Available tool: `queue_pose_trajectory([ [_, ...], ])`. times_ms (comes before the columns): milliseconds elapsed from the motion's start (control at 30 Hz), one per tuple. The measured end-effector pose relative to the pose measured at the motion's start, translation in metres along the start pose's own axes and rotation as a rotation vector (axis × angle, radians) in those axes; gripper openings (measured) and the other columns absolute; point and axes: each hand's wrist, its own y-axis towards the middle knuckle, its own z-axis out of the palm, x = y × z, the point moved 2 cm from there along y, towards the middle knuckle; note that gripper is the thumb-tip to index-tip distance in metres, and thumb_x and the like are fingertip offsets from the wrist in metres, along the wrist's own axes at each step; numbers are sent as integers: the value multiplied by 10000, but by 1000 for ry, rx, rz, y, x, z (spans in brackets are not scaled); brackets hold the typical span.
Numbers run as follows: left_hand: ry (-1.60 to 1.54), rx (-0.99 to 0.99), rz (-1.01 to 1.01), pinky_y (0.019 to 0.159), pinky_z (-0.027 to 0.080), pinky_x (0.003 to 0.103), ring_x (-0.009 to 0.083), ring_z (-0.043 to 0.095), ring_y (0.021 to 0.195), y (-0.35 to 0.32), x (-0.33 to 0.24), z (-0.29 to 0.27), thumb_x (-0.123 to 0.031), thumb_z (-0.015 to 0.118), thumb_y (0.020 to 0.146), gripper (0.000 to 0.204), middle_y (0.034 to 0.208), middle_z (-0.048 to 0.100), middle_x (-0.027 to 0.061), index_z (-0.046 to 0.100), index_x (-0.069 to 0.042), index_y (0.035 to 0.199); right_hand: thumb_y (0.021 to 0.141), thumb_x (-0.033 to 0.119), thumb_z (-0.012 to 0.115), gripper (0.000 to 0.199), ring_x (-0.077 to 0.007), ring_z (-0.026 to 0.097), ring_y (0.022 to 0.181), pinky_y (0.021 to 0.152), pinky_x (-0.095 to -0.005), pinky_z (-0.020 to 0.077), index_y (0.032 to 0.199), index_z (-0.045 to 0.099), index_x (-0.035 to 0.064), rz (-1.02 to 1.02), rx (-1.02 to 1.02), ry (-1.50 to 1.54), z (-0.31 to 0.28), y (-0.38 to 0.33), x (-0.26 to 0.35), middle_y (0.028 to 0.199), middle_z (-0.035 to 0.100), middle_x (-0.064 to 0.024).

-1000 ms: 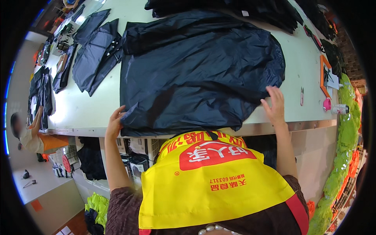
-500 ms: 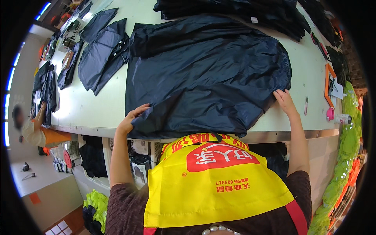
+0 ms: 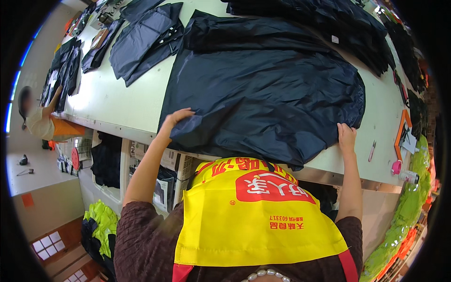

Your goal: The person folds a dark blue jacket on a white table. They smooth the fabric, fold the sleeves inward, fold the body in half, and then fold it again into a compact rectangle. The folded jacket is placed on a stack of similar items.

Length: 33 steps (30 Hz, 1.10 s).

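Observation:
A large dark navy piece of thin, shiny cloth (image 3: 263, 80) lies spread and wrinkled on the pale worktable (image 3: 136, 101). It looks like part of a garment, with a gathered edge at its right end. My left hand (image 3: 176, 121) holds the near left edge, where the cloth folds up around the fingers. At the near right corner my right hand (image 3: 346, 136) pinches the edge between thumb and fingers. The cloth's near side hangs slightly over the table's front edge, against my yellow apron (image 3: 253, 230).
Dark cloth piles lie at the far side (image 3: 319, 23) and to the left (image 3: 145, 40). On the right are a small cutter (image 3: 372, 150), an orange frame (image 3: 402, 136) and a pink roll (image 3: 397, 166). A co-worker (image 3: 40, 120) stands at the far left, by dark garments.
My view has turned a little, so the table appears tilted. My left hand has lifted the near left edge slightly and moved away from the table's front edge; my right hand keeps its corner.

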Motion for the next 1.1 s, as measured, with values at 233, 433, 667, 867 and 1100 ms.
queue_pose_trajectory([
  [233, 100, -366, -47, 800, 469, 277, 173, 606, 869, 13, 6, -46, -49, 551, 835, 255, 940, 635, 59, 602, -23, 1083, 891, 269, 575, 240, -313, 569, 769, 785, -408, 398, 812, 584, 42, 59, 70, -217, -10, 12, 6, 788, 617, -130],
  [433, -422, -581, -381, 733, 433, 229, 114, 551, 768, -5, -13, -38, -136, 597, 878, 469, 827, 594, 33, 470, -83, 1326, 744, 417, 681, 650, -386, 352, 1278, 1021, -549, 264, 1276, 503, 90, -293, 6, 190, -44, -1, 173, 1363, 419, -181],
  [667, 191, -647, 166, 698, 470, 299, 201, 594, 752, -22, -38, -6, -9, 642, 814, 297, 823, 618, 89, 632, -61, 1106, 662, 527, 710, 886, -354, 144, 1394, 1091, -586, 95, 1374, 373, 121, -391, 531, 171, -18, -45, 207, 1484, 239, -173],
  [867, 538, -578, 24, 884, 439, 375, 305, 531, 1038, -49, -9, 7, -165, 634, 832, 284, 1159, 548, 134, 634, -102, 1109, 651, 306, 771, 739, -335, 336, 1314, 1083, -506, 242, 1281, 472, 60, -594, 358, 268, -28, -70, 163, 1383, 399, -181],
  [1100, 829, -6, 211, 1084, 177, 527, 323, 295, 1328, -68, -46, 16, -488, 692, 710, 700, 1402, 391, 109, 506, -132, 1282, 650, 201, 793, 686, -360, 454, 1223, 1027, -455, 365, 1229, 482, 5, -668, 301, 363, -28, -61, 147, 1300, 482, -199],
])
